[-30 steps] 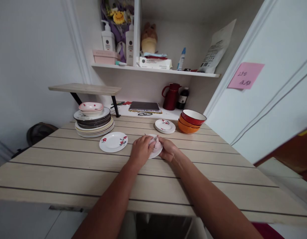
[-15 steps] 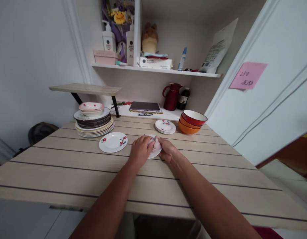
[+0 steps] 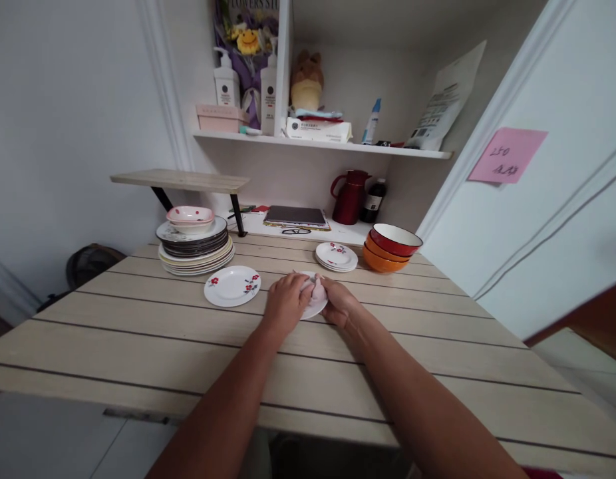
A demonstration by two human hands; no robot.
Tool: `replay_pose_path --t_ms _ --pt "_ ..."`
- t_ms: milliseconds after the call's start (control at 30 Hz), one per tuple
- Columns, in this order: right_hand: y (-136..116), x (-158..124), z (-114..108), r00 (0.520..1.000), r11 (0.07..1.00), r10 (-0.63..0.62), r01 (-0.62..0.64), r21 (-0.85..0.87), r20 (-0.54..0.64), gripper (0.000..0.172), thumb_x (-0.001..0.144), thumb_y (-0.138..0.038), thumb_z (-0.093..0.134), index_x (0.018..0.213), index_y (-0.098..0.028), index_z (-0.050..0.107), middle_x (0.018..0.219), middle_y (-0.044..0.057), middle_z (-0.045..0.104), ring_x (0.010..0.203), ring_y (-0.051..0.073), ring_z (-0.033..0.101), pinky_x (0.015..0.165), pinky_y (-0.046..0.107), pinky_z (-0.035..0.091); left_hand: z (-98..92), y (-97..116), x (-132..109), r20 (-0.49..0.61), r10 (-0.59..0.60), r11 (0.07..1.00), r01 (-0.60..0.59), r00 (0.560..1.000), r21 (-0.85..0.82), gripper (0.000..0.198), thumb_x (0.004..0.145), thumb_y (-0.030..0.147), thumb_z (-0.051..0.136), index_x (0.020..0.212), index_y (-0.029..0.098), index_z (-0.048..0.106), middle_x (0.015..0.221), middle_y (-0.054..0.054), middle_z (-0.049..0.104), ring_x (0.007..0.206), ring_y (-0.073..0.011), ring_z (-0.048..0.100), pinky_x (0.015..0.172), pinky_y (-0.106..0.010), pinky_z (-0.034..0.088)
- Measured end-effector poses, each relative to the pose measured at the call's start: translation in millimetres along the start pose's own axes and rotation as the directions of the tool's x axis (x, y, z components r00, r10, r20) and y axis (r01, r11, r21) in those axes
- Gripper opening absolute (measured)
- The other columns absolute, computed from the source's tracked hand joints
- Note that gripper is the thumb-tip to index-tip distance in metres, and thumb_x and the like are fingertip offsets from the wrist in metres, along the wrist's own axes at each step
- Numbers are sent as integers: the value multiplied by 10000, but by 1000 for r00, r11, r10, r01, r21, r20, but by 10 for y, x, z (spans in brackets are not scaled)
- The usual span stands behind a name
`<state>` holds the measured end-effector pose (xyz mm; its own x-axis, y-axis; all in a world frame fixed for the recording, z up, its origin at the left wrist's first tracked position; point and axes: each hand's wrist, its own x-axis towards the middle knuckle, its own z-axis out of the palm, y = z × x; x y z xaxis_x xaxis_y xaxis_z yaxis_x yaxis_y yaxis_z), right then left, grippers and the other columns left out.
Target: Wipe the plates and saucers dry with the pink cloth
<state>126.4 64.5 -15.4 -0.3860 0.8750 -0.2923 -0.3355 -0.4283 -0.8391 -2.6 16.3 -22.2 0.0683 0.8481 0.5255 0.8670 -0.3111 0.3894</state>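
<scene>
A small white plate point(image 3: 314, 311) is held low over the table in front of me. My right hand point(image 3: 339, 303) grips its right edge, fingers partly hidden below the rim. My left hand point(image 3: 288, 297) presses a pale pink cloth point(image 3: 318, 291) onto the plate's face, its thumb against the bunched part. Much of the plate is covered by the cloth and the fingers. To the left lies a flowered plate point(image 3: 233, 286), flat on the table. Behind my hands is a short stack of small flowered plates point(image 3: 336, 256).
At the left, stacked plates point(image 3: 195, 253) carry pink-rimmed bowls point(image 3: 189, 216) beside a small raised shelf point(image 3: 181, 178). Orange and red bowls point(image 3: 392, 247) are nested at the right. A red jug point(image 3: 350, 197), dark bottle point(image 3: 373, 200), laptop point(image 3: 295, 215) and glasses point(image 3: 297, 231) stand along the back.
The whole view has shifted slightly, so things appear a little further right and lower. Both hands keep their hold on the plate and cloth, with little visible movement.
</scene>
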Motion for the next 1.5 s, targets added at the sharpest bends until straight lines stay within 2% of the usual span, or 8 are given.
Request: replay_pose_path --t_ms 367,733,867,1000,1167,1267,1367,1500 --pt "-16 77 54 999 999 -6 7 -41 45 121 915 -312 520 894 -204 573 730 7 698 599 140 618 574 259 519 -31 28 3 -26 -46 997 47 999 54 294 952 365 412 1159 231 573 1196 -64 623 1133 -195 540 965 -369 410" --pt "-5 85 30 999 999 12 -10 -34 49 171 924 -339 506 900 -189 584 714 17 688 566 139 602 563 269 522 -6 36 25 -46 -44 995 47 998 85 277 953 359 408 1133 235 579 1150 -52 631 1114 -190 543 963 -355 400" --pt "-5 67 34 998 999 -1 -1 43 63 114 921 -298 512 920 -207 580 714 -8 676 576 130 605 588 262 530 -26 49 36 -86 -69 990 79 994 119 278 943 343 427 1121 227 606 1190 -78 618 1116 -227 542 988 -420 386" --pt "7 42 38 998 993 -10 3 117 61 134 930 -296 495 941 -194 580 721 1 676 608 138 625 625 277 541 -70 76 29 -189 -95 974 131 977 186 250 910 329 487 1059 239 666 1280 -121 554 1194 -291 488 1016 -515 358" --pt "12 18 72 997 978 -6 -9 206 71 202 940 -313 470 964 -151 588 731 41 700 606 156 645 634 304 547 -85 104 20 -249 -19 956 90 968 279 231 867 286 558 1065 244 672 1367 -135 487 1288 -328 408 1063 -576 305" --pt "-1 1 91 997 966 -22 3 258 72 211 931 -326 486 961 -148 596 743 50 715 607 165 657 638 312 549 -69 51 22 -265 23 971 42 964 236 365 832 289 615 1190 216 605 1378 -147 468 1294 -313 414 1068 -533 336" --pt "-13 1 99 997 953 -7 -16 303 77 283 947 -350 439 998 -127 606 783 83 729 663 197 683 671 350 556 -52 -51 16 -302 -12 990 53 953 130 552 785 337 669 1291 178 516 1384 -176 450 1287 -316 428 1043 -524 380" --pt "-10 48 83 998 938 -40 20 346 51 277 943 -347 445 962 -127 611 746 71 719 625 183 667 655 328 548 -7 -163 6 -85 0 1000 -2 996 -24 506 728 275 702 1208 185 572 1213 -129 611 1155 -276 561 975 -463 469"
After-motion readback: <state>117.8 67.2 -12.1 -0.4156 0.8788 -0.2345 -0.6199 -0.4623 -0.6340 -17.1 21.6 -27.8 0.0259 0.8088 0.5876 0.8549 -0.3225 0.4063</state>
